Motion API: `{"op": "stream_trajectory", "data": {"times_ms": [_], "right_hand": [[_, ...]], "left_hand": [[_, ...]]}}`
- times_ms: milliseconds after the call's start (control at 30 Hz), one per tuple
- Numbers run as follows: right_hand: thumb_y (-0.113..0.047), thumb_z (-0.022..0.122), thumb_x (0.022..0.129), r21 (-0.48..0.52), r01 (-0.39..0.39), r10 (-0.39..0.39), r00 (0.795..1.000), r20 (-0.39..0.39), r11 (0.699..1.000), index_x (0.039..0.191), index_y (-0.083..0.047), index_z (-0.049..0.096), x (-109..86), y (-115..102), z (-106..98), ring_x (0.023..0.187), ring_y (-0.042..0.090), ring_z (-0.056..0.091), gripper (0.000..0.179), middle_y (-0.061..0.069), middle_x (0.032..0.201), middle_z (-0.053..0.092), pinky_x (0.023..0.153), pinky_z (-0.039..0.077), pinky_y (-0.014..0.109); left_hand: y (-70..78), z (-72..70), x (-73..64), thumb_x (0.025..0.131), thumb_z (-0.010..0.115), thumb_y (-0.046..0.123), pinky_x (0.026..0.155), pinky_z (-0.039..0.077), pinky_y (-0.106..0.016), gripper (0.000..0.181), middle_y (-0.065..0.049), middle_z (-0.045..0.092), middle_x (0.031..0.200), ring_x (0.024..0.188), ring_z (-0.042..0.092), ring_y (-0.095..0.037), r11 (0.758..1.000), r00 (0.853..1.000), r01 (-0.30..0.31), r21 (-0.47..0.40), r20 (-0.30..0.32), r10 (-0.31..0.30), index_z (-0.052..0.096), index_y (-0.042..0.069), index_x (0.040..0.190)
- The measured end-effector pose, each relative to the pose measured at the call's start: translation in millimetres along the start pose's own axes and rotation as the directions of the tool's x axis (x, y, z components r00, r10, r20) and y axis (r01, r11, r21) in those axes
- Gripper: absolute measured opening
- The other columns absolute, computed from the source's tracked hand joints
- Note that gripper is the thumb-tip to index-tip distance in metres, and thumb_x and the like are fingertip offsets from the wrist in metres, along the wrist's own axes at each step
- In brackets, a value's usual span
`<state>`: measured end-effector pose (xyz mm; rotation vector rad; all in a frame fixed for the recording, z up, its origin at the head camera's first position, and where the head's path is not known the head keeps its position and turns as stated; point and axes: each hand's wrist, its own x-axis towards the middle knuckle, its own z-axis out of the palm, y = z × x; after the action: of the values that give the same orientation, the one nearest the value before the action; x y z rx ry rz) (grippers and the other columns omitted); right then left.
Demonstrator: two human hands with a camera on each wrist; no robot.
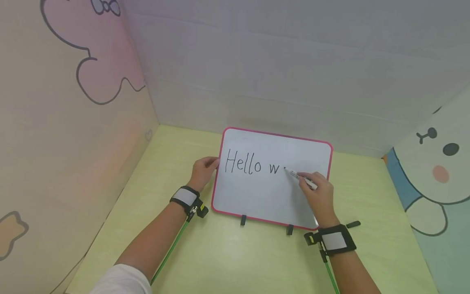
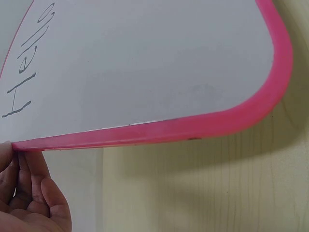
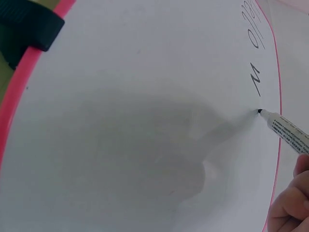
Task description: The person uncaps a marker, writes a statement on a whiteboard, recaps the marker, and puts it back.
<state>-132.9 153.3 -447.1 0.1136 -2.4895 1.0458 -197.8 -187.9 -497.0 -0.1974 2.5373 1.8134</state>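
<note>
A whiteboard with a pink rim is propped at a tilt on the table, with "Hello w" written across it in black. My left hand pinches the board's left edge between thumb and fingers; in the left wrist view the fingers lie behind the rim. On the right, my right hand grips a white whiteboard marker. In the right wrist view, the marker's black tip is at the board's surface, just past the "w". Whether it touches cannot be told.
Two small black clips sit at the board's lower edge. The pale yellow table meets a light back wall and side walls with cartoon drawings. Each wrist wears a black strap with a camera and green cable.
</note>
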Motion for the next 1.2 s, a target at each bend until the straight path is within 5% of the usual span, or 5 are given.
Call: {"op": "stream_trajectory", "data": {"times_ms": [1200], "right_hand": [[-0.012,0.064,0.086,-0.02,-0.037,0.039,0.995,0.09,0.999,0.093,-0.01,0.075,-3.5,-4.8,0.2,0.082,0.015,0.061,0.013,0.003,0.078,0.065,0.065,0.042,0.003]], "left_hand": [[3.4,-1.1,-1.3,0.094,0.058,0.032,0.096,0.049,-0.039,0.037,-0.01,0.066,0.113,0.104,0.062,-0.023,1.0,1.0,0.006,-0.001,0.01,-0.006,0.063,0.006,0.119]]}}
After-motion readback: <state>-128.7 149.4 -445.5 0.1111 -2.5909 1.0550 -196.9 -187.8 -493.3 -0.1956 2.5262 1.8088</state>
